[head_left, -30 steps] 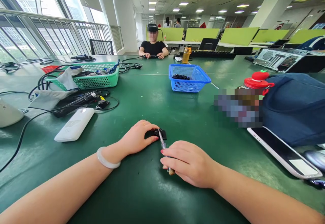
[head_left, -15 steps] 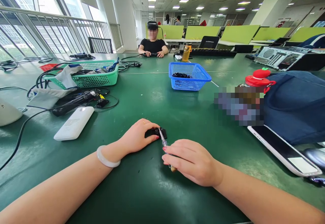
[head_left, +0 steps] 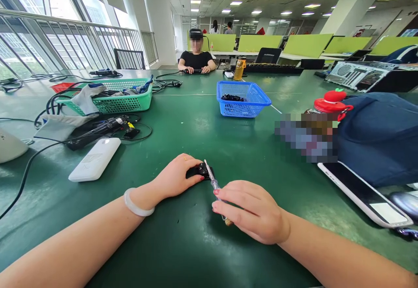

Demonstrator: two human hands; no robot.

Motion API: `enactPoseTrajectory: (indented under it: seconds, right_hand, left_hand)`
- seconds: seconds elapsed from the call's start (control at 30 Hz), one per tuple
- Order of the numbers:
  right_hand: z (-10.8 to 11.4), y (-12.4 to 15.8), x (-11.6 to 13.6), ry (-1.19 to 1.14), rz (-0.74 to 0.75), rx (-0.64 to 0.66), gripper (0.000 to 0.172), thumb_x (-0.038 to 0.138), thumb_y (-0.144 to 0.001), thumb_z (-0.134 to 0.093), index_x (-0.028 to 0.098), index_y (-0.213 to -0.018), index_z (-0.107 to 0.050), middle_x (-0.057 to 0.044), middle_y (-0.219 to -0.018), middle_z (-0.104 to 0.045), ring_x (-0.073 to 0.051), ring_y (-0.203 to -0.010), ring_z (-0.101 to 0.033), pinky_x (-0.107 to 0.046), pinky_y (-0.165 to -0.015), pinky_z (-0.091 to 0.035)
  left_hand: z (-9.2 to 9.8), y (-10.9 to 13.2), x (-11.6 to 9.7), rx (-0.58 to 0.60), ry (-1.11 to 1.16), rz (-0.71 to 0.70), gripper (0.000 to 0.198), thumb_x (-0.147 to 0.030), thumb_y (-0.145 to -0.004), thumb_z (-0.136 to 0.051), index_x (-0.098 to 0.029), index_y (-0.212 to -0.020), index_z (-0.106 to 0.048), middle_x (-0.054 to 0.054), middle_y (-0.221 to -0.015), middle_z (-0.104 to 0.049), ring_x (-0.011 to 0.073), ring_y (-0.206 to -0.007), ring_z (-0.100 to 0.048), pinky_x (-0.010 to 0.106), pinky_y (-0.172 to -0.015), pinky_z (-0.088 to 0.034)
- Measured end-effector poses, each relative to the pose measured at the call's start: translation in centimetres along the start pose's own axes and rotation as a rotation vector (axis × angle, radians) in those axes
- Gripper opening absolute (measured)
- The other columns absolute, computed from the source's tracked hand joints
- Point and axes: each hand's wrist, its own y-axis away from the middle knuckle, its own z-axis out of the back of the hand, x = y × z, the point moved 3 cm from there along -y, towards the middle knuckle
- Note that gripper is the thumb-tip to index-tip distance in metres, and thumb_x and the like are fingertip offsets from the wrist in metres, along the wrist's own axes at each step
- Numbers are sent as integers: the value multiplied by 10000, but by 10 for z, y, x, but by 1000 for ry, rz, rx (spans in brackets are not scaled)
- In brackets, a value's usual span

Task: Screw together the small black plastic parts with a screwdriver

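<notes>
On the green table [head_left: 202, 127], my left hand [head_left: 176, 175] curls over a small black part [head_left: 200, 172] and holds it down, fingers closed on its left end. My right hand [head_left: 252, 211] grips a thin screwdriver [head_left: 214, 184] with a clear shaft. Its tip points up and left, just above the black part. A white bangle [head_left: 135, 204] is on my left wrist.
A blue basket [head_left: 243, 99] stands mid-table, a green basket [head_left: 114, 96] with cables at left. A white flat device [head_left: 94, 159] lies left of my hands. A phone [head_left: 364, 194], a blue bag [head_left: 380, 135] and a red-capped bottle [head_left: 331, 101] sit at right. A person [head_left: 197, 57] sits opposite.
My right hand has shifted slightly right and the screwdriver tip has lifted a little off the black part. My left hand has stayed in place.
</notes>
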Motion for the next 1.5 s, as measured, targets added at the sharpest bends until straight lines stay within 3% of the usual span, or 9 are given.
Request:
enactPoseTrajectory:
  seconds: [0.2,0.33,0.57,0.67,0.8,0.97,1.2,1.37,1.5]
  right_hand:
    - [1,0,0,21,-24,-24,92,128,-912,-589,111,-954,-669,-90,-876,-733,-155,-775,-680,-303,-716,-609]
    - [2,-1,1,-5,43,-10,117,140,-931,-556,96,-939,-664,-89,-845,-728,-157,-760,-672,-304,-684,-602]
    - [-5,0,0,-3,85,75,175,172,-965,-512,128,-933,-679,-82,-901,-721,-163,-839,-670,-323,-798,-600]
    - [-6,1,0,6,82,83,185,163,-962,-502,132,-954,-684,-93,-959,-718,-170,-879,-669,-330,-825,-598]
    - [-5,1,-2,32,30,60,179,132,-947,-500,123,-988,-674,-111,-974,-718,-180,-911,-666,-343,-805,-606]
    - [-3,2,-5,52,-32,18,172,107,-920,-521,141,-1014,-661,-100,-961,-726,-178,-881,-675,-341,-763,-608]
    - [-1,2,-3,-31,-10,8,131,111,-896,-559,112,-981,-658,-92,-897,-727,-162,-800,-669,-317,-735,-607]
    - [-2,1,-3,-64,42,40,140,140,-926,-529,146,-960,-665,-68,-884,-730,-150,-793,-672,-299,-731,-606]
    - [-1,2,-4,-80,39,3,125,128,-908,-545,119,-956,-660,-79,-872,-730,-153,-759,-672,-295,-692,-595]
  left_hand:
    - [0,0,0,1,4,6,274,-340,-876,-636,-229,-1124,-669,62,-1039,-695,231,-1003,-598,404,-925,-484]
    - [0,0,-1,2,8,16,275,-348,-868,-647,-230,-1115,-670,60,-1036,-695,235,-1003,-599,409,-925,-485]
    - [2,-1,-3,13,-4,6,247,-337,-879,-630,-234,-1100,-667,56,-1019,-694,231,-986,-603,400,-906,-489]
    - [1,0,-1,8,-27,55,417,-354,-866,-640,-241,-1264,-589,66,-1051,-675,237,-976,-602,408,-889,-496]
    - [-1,3,3,-14,-16,133,728,-358,-841,-658,-234,-1487,-348,74,-1061,-642,239,-976,-602,416,-899,-493]
    - [-2,4,5,-20,22,138,833,-372,-840,-654,-256,-1541,-218,56,-1043,-640,234,-977,-598,422,-920,-479]
    - [1,2,1,-22,53,104,765,-336,-849,-635,-269,-1519,-272,34,-1032,-663,221,-973,-596,419,-925,-481]
    - [2,2,1,-14,19,59,590,-343,-853,-645,-285,-1411,-460,45,-1042,-661,225,-980,-589,425,-926,-477]
    - [2,3,0,17,-1,66,720,-346,-760,-757,-293,-1413,-459,38,-1050,-657,232,-983,-589,420,-922,-485]
